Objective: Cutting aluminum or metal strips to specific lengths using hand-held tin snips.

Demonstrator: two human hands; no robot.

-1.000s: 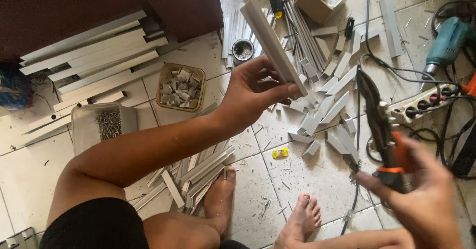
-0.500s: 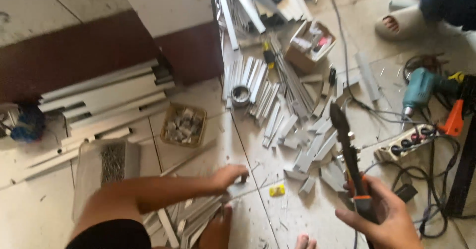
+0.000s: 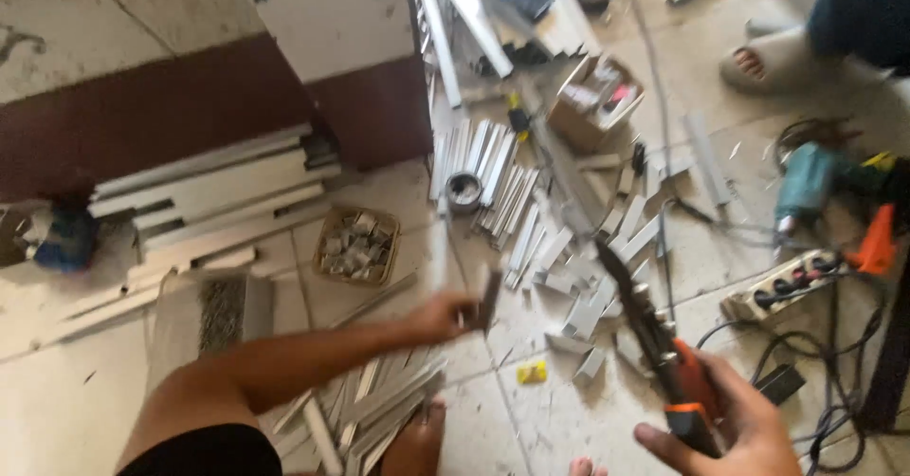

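While blurred, the left hand (image 3: 445, 317) pinches a short grey strip (image 3: 490, 298).

Soft, even daylight fills the tiled floor (image 3: 85, 410), brightest on the pale tiles at the left and lower edges, with only faint shadows under the stacked white strips (image 3: 204, 201) and no hard glare. The whole frame is smeared by motion blur — the left hand (image 3: 445, 317) and the short piece (image 3: 488, 298) it pinches are streaked, their edges lost. The right hand (image 3: 735, 433) with its orange-handled snips (image 3: 654, 338) reads slightly sharper, while the far top edge stays hazy.
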